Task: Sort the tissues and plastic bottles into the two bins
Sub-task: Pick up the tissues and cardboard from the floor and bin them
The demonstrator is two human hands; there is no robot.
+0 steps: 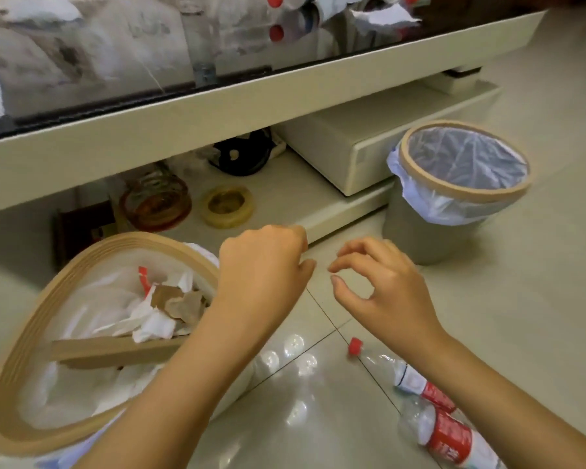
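At the near left, a round bin (31, 336) with a tan rim is sitting on the floor, already holding crumpled white tissues (149, 319) along with scraps of brown card; this is reading as the tissue bin. Just right of its rim, the left hand (261, 265) is hovering with its fingers curled into a loose fist and nothing visible between them; whether a scrap is hiding in the palm cannot be told. Beside it, the right hand (383, 286) is hanging over the tiled floor (538, 299) with fingers (349, 252) loosely bent and narrow, thumb near the fingertips, holding nothing. Below that wrist, at the near right, two clear plastic bottles (430, 411) with red labels are lying on their sides on the floor, one showing a red cap (354, 346). Farther right and farther away, a grey bin (454, 198) with a white liner is standing upright and looking empty; it is likely meant for bottles. Along the far edge, the glass worktop (217, 45) is still carrying more tissues and red-capped bottles.

The step in hand is probably picking up a bottle; doing it well is meaning lowering the right hand, wrapping the fingers around the labelled middle so the smooth plastic is not slipping, then carrying it over the grey bin's rim before letting go, keeping it out of the tissue bin.
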